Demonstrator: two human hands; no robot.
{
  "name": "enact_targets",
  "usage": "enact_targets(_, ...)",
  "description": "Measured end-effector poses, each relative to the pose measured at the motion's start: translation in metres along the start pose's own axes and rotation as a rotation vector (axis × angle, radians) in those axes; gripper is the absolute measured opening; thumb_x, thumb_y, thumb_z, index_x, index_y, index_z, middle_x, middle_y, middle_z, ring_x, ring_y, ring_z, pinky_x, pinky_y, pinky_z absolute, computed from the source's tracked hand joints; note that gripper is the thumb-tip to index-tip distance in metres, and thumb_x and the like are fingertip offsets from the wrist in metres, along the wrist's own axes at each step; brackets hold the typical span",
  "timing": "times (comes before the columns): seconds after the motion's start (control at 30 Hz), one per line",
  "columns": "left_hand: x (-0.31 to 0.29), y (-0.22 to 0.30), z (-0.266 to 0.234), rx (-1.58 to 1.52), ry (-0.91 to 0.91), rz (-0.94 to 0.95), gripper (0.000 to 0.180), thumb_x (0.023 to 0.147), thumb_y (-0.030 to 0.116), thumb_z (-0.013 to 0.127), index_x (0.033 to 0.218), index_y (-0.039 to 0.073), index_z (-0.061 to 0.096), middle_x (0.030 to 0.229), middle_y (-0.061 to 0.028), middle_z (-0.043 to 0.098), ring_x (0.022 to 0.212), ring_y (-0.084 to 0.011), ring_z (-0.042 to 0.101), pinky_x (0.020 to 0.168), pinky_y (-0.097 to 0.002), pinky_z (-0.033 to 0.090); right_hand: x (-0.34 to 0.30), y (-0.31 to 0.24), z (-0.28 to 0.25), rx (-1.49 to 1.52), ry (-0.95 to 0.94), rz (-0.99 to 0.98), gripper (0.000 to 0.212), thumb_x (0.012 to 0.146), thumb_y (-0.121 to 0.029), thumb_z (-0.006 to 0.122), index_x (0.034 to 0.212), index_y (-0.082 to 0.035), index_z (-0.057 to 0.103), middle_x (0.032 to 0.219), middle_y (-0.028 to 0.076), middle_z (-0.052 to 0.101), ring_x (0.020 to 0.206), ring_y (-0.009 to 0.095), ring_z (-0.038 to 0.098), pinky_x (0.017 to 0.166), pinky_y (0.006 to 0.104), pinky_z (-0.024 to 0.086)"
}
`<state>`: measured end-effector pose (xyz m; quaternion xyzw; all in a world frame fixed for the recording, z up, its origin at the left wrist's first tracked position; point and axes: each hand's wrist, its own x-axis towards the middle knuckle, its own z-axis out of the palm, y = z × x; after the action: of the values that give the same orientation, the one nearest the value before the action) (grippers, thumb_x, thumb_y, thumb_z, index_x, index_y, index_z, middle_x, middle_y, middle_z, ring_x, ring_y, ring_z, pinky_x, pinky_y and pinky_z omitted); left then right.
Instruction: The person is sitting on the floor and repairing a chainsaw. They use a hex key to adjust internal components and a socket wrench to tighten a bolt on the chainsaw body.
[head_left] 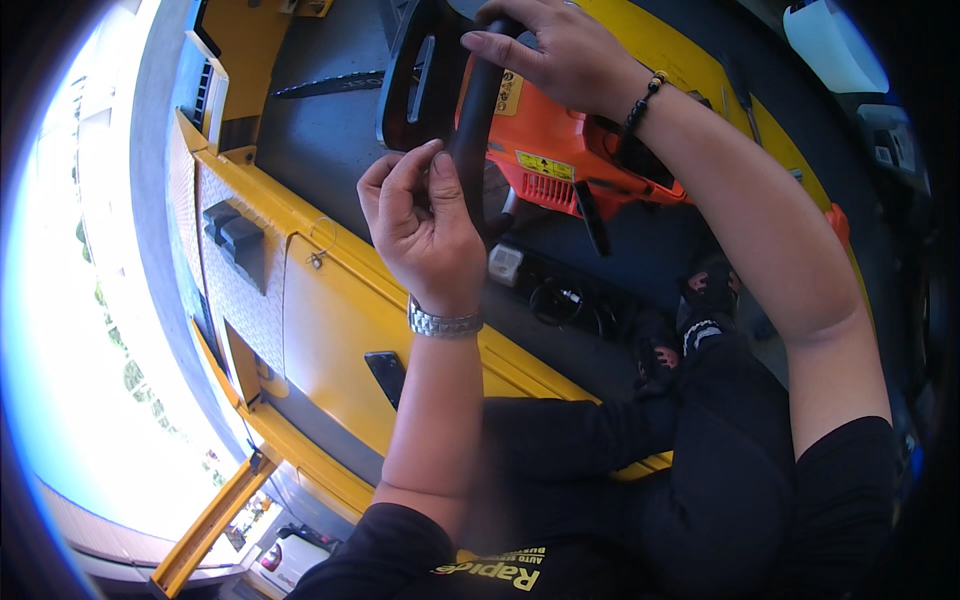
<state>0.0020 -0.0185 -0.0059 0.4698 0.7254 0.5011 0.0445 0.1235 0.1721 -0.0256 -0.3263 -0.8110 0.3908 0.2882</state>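
Observation:
An orange chainsaw (545, 120) rests on the dark surface in front of me, its chain-wrapped bar (330, 86) pointing left. A black hand guard (408, 90) stands between the bar and the body. My right hand (555, 50), with a beaded bracelet at the wrist, is wrapped over the upper part of the black front handle (478, 120). Just left of that handle, my left hand (425, 225) is raised with its fingers curled and the thumb near the fingertips. Anything small between them is too hard to make out. A metal watch is on that wrist.
Yellow metal panels (340, 330) run along the left, with a phone (385, 376) lying on them. Below the chainsaw are a power strip (507, 264) and a coiled black cable (560, 300). A screwdriver-like tool (745, 95) and a whitish container (835, 45) are at the upper right.

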Motion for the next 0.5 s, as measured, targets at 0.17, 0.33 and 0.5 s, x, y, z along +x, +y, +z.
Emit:
enact_targets(0.17, -0.001, 0.000, 0.000, -0.281, 0.124, -0.369, 0.018, 0.095, 0.006, 0.070, 0.111, -0.002, 0.068, 0.100, -0.0083, 0.068, 0.083, -0.0130, 0.066, 0.077, -0.0227, 0.056, -0.001, 0.002, 0.000, -0.020, -0.013, 0.003, 0.053, 0.097, -0.050, 0.058, 0.119, -0.003, 0.062, 0.113, 0.022, 0.065, 0.112, 0.038, 0.060, 0.098, 0.0447, 0.047)
enact_targets(0.33, -0.003, 0.011, 0.011, -0.311, 0.196, -0.341, 0.021, 0.100, 0.011, 0.063, 0.115, -0.003, 0.066, 0.106, -0.0131, 0.071, 0.091, -0.0169, 0.069, 0.086, -0.0264, 0.056, -0.002, 0.005, 0.002, -0.023, 0.002, 0.002, 0.054, 0.097, -0.051, 0.057, 0.121, -0.003, 0.062, 0.115, 0.022, 0.064, 0.115, 0.039, 0.059, 0.101, 0.0450, 0.045)
enact_targets(0.5, -0.007, 0.001, 0.010, -0.493, 0.000, -0.331, 0.025, 0.104, 0.020, 0.057, 0.118, 0.000, 0.064, 0.112, -0.0144, 0.070, 0.104, -0.0218, 0.067, 0.095, -0.0333, 0.055, -0.003, 0.005, 0.003, -0.033, 0.015, -0.018, 0.054, 0.097, -0.051, 0.057, 0.123, -0.003, 0.061, 0.117, 0.022, 0.064, 0.116, 0.039, 0.058, 0.102, 0.0451, 0.045)
